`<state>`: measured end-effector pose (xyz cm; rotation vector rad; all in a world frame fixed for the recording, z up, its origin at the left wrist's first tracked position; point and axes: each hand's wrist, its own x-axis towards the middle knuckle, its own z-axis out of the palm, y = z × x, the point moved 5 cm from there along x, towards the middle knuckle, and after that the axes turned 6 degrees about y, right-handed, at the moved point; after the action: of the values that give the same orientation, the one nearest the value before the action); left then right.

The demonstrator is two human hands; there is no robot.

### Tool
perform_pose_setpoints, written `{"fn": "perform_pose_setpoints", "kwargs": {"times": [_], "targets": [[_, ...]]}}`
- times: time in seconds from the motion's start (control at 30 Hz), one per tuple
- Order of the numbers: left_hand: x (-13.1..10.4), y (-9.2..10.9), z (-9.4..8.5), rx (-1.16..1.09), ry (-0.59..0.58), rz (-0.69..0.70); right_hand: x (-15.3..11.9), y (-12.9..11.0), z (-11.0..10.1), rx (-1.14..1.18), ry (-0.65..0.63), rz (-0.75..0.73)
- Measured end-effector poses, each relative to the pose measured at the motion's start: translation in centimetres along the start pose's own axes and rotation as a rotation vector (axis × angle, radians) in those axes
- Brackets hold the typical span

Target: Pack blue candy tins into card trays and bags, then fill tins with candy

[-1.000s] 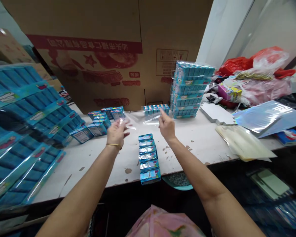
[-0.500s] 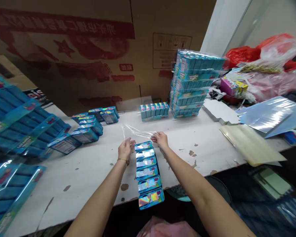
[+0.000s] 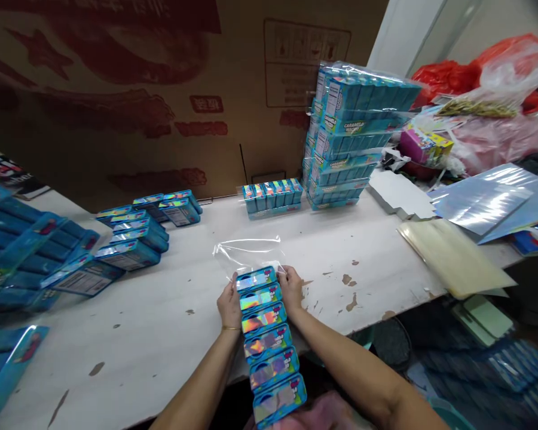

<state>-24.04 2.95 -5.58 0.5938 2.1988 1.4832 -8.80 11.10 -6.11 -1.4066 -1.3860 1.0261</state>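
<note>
A row of several small blue boxes (image 3: 264, 322) with shiny tops stretches from the middle of the table to its front edge, its near end overhanging. Just beyond its far end lies a clear plastic bag (image 3: 246, 251), its near edge reaching the first box. My left hand (image 3: 229, 306) is closed on the bag's edge at the row's left side, fingers against the far boxes. On the opposite side, my right hand (image 3: 291, 288) grips the bag's other edge beside the far boxes. How far the film covers the boxes is hard to see.
Loose blue boxes (image 3: 134, 239) stand at the back left, wrapped packs (image 3: 27, 239) at far left. One wrapped row (image 3: 273, 197) sits beside a tall stack (image 3: 349, 137) at the back. Plastic sheets (image 3: 452, 257) lie right. A large carton (image 3: 161, 107) closes off the back.
Both hands have come nearer to me, from beyond the row to either side of its far end. The bag has been drawn toward the boxes. The view has shifted slightly.
</note>
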Motion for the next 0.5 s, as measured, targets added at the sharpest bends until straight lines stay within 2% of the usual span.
{"fn": "perform_pose_setpoints", "kwargs": {"times": [0.1, 0.2, 0.37, 0.43, 0.5], "targets": [[-0.5, 0.2, -1.0, 0.112, -0.016, -0.009, -1.0, 0.6, -0.6, 0.003, -0.026, 0.113], [-1.7, 0.5, -2.3, 0.305, -0.108, 0.078, -2.2, 0.4, -2.0, -0.217, -0.128, 0.102], [-4.0, 0.9, -3.1, 0.779, -0.355, 0.348, -2.8, -2.2, -4.0, -0.847, -0.369, -0.209], [-4.3, 1.7, -3.0, 0.882, -0.328, 0.519, -2.4, -3.4, -4.2, -0.998, -0.382, -0.344], [-4.3, 2.9, -2.9, 0.887, -0.216, 0.692, -2.0, -4.6, -3.9, -1.023, -0.407, -0.499]]}}
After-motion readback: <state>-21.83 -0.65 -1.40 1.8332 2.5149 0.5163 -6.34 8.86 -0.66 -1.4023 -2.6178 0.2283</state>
